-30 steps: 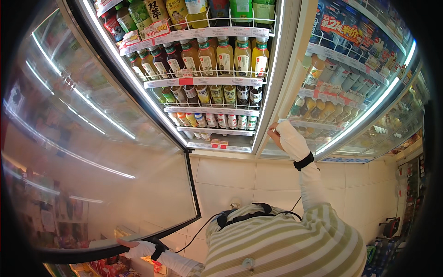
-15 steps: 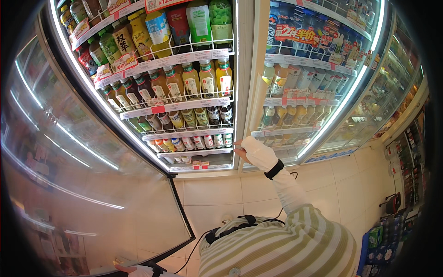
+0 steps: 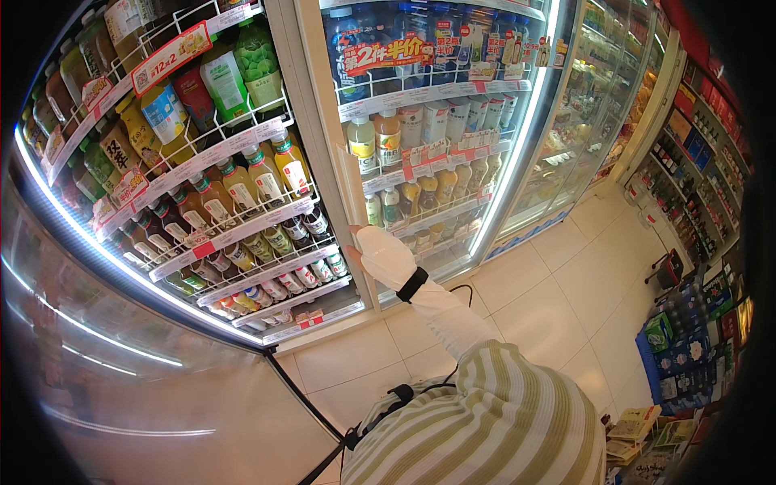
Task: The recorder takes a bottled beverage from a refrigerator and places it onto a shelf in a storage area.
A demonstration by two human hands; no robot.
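My right hand (image 3: 386,257), in a white sleeve with a black wrist strap (image 3: 412,284), is at the pale upright edge of the right glass door (image 3: 349,178). Its fingers bend round that edge; the palm side is hidden. Left of it, the open cooler section holds shelves of bottled drinks (image 3: 234,186), with a row of small bottles (image 3: 291,283) low down. The opened left glass door (image 3: 162,404) swings out toward me on the left. My left hand is out of the picture.
Behind the right door are blue bottles (image 3: 347,48) and rows of juices (image 3: 388,137). More glass-fronted coolers (image 3: 598,89) run off to the right. Pale floor tiles (image 3: 533,299) lie below. Stacked packages (image 3: 687,347) and a shelf of goods (image 3: 695,162) stand at the right.
My view has turned to the right, so the cooler and right hand appear further left. The right hand stays at the door edge. My left hand, at the lower left before, has left the picture.
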